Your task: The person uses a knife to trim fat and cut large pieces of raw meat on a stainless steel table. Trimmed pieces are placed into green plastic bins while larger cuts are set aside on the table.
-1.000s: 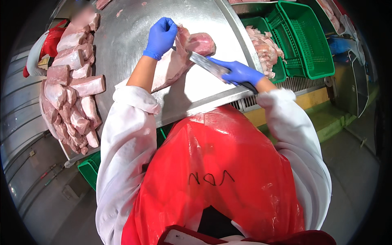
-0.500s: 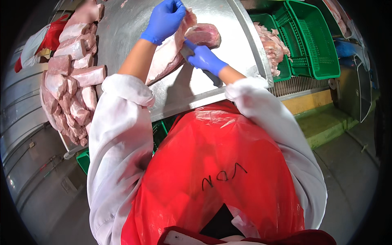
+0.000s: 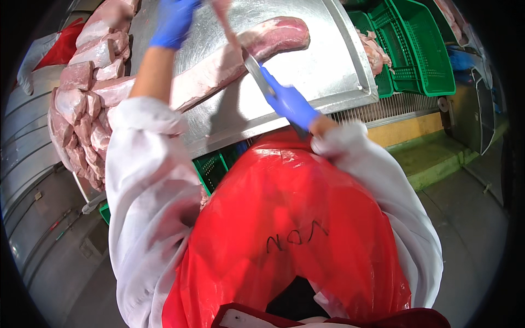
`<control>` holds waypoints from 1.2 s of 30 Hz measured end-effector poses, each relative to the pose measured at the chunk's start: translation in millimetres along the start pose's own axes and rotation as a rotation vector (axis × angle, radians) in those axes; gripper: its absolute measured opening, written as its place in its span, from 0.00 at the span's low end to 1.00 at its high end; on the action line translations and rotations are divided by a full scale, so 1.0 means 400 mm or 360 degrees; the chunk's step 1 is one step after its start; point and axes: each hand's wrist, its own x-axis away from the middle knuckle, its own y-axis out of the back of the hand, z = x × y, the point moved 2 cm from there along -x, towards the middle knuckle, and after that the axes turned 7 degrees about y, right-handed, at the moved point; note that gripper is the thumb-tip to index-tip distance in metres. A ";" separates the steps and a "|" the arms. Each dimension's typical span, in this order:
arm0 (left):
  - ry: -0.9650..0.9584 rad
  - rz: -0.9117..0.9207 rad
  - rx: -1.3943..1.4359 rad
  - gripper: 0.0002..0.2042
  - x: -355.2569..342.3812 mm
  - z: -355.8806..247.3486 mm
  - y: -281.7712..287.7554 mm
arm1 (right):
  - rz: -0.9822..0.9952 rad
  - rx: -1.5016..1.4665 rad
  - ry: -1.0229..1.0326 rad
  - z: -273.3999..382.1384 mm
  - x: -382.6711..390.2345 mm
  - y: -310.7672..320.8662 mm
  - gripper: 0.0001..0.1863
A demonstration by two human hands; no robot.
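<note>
A long pale pork loin [image 3: 210, 71] lies slantwise on the metal worktable [image 3: 322, 71], its far right end darker pink. My right hand [image 3: 290, 104], in a blue glove, is closed round a knife [image 3: 257, 74]. Its blade points up and left, its tip by the loin's near edge. My left hand [image 3: 176, 22], also blue-gloved and smeared by motion, is raised at the upper edge, its fingers partly cut off. From there a thin strip of meat trimming [image 3: 227, 27] stretches down toward the blade and appears to be in that hand's grip.
Several pork pieces [image 3: 90, 109] are piled along the left. Green crates [image 3: 421, 52] stand to the right, one holding pale trimmings [image 3: 374, 53]. Another green crate [image 3: 210, 170] shows under the table's near edge. A person's red apron [image 3: 63, 46] is at the far left.
My left hand has moved up and left, drawing the strip out from the loin. My right hand with the knife has come nearer to me and right. More of the loin shows.
</note>
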 end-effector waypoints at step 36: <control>0.0153 0.0479 -0.1432 0.11 0.061 -0.089 -0.085 | -0.0126 -0.0031 0.0170 -0.013 -0.233 -0.107 0.44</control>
